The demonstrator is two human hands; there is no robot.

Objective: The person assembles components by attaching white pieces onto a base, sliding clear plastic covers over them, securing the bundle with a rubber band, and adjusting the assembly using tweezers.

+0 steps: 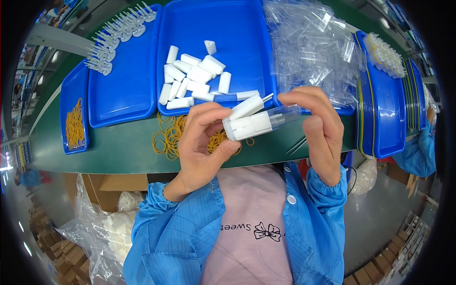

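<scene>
My left hand (202, 137) grips a clear plastic case (280, 117) between thumb and fingers, with white pieces (251, 125) packed in its near end. Another white piece (247, 107) lies slantwise above the case, and a thin white stem (268, 97) points from it toward my right hand (320, 123). The right hand's index finger and thumb are apart around the case's far end; I see nothing gripped in them. Behind my left hand, several white pieces (199, 73) lie loose in a blue tray (232, 28). Yellow rubber bands (166, 137) lie under and beside that hand.
Clear plastic cases (313, 52) are heaped right of the tray. At left, white stemmed parts (118, 35) line a blue tray (123, 90); rubber bands (75, 126) fill a smaller one. Stacked trays (387, 114) with white parts (384, 54) stand at right on the green table (123, 154).
</scene>
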